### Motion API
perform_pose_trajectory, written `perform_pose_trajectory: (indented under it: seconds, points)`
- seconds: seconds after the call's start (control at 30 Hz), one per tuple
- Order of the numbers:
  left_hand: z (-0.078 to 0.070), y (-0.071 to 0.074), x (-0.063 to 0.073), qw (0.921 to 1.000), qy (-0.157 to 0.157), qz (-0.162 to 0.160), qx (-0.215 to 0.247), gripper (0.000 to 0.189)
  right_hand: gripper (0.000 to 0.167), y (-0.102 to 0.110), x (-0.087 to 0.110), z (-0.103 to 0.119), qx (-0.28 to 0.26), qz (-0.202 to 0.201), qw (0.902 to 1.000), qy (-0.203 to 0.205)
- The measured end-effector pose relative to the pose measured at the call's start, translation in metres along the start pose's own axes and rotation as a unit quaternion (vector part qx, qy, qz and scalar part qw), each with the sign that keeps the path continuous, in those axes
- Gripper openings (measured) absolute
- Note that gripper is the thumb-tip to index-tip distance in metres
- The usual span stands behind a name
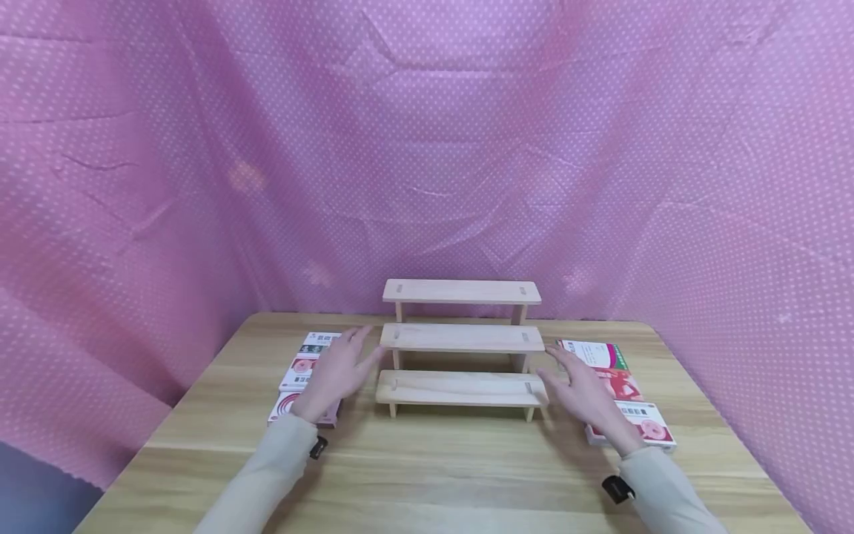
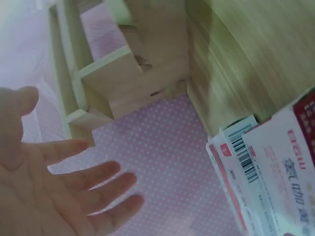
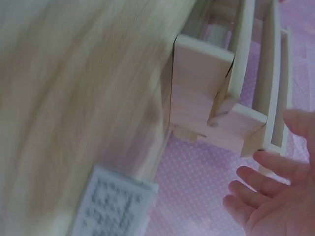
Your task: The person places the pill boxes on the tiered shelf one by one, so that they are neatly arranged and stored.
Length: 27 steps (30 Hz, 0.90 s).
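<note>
Pale left sleeve (image 1: pixel 256 482) and pale right sleeve (image 1: pixel 670 489) reach in from the bottom, over the near part of a wooden tabletop (image 1: pixel 427 475). One small black object (image 1: pixel 319 447) sits by the left cuff; a second small black object (image 1: pixel 617 489) sits by the right.

The left hand (image 1: pixel 336 374) is released, fingers extended and thumb spread away, pointing toward the left end of a wooden stand (image 1: pixel 460 338). The right hand (image 1: pixel 583 400), also released with its fingers apart, is just beside the stand's right end. Whether any fingertip touches the wood cannot be told.

Between the hands, the stand is upright near the middle of the tabletop's far edge. Its three shelves rise like stairs: the low shelf (image 1: pixel 460 388) in front, the top shelf (image 1: pixel 460 291) at the back.

Toward the tabletop's left edge, partly hidden by the left hand, flat boxes lie in a row: a white and green box (image 1: pixel 318 343), a box with a pink round picture (image 1: pixel 299 374), and nearest, a box with red rings (image 1: pixel 285 404).

Toward the right edge lies another row: a white, green and magenta box (image 1: pixel 592 354), a red box (image 1: pixel 620 386) and a white and dark-red box (image 1: pixel 646 423).

Pink cloth with pale dots (image 1: pixel 454 148) hangs beyond the far edge and along both sides.
</note>
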State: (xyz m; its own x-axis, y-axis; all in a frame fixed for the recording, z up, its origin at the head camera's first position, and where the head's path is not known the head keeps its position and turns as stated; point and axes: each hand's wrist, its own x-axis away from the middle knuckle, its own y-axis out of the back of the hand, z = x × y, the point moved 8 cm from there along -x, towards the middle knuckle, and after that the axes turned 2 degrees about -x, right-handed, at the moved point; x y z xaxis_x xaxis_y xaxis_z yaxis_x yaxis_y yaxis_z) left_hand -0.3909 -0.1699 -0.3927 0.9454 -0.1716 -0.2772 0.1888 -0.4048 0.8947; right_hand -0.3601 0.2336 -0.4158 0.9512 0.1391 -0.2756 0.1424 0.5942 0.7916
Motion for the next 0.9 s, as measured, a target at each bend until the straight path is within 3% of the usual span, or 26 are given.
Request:
perform_pose_trajectory:
  seconds: [0.1, 0.2, 0.27, 0.4, 0.53, 0.6, 0.67, 0.8, 0.9]
  points:
    - [0.012, 0.008, 0.000, 0.9972, 0.023, -0.001, 0.072, 0.070, 0.056, 0.002, -0.002, -0.007, -0.091, -0.006, 0.9952, -0.036]
    - [0.027, 0.017, 0.001, 0.9905, 0.040, -0.010, 0.131, 0.060, 0.053, -0.001, -0.002, -0.015, -0.178, 0.006, 0.9810, -0.077]
    - [0.038, 0.021, 0.002, 0.9869, 0.036, -0.011, 0.157, 0.053, 0.053, -0.005, 0.000, -0.019, -0.230, 0.022, 0.9667, -0.110]
    - [0.057, 0.024, 0.004, 0.9836, 0.006, 0.006, 0.180, 0.042, 0.056, -0.020, 0.009, -0.025, -0.325, 0.071, 0.9274, -0.171]
    - [0.077, 0.021, 0.012, 0.9787, -0.011, 0.053, 0.198, 0.040, 0.059, -0.035, 0.015, -0.028, -0.404, 0.119, 0.8894, -0.178]
    - [0.088, 0.018, 0.020, 0.9750, -0.014, 0.084, 0.205, 0.043, 0.061, -0.039, 0.015, -0.029, -0.423, 0.130, 0.8806, -0.168]
    - [0.097, 0.016, 0.028, 0.9712, -0.020, 0.112, 0.210, 0.047, 0.064, -0.043, 0.014, -0.029, -0.433, 0.140, 0.8754, -0.164]
    - [0.114, 0.016, 0.045, 0.9630, -0.026, 0.158, 0.217, 0.054, 0.069, -0.048, 0.014, -0.026, -0.429, 0.153, 0.8757, -0.161]
    - [0.126, 0.016, 0.052, 0.9641, -0.019, 0.172, 0.202, 0.060, 0.069, -0.050, 0.014, -0.025, -0.412, 0.157, 0.8830, -0.160]
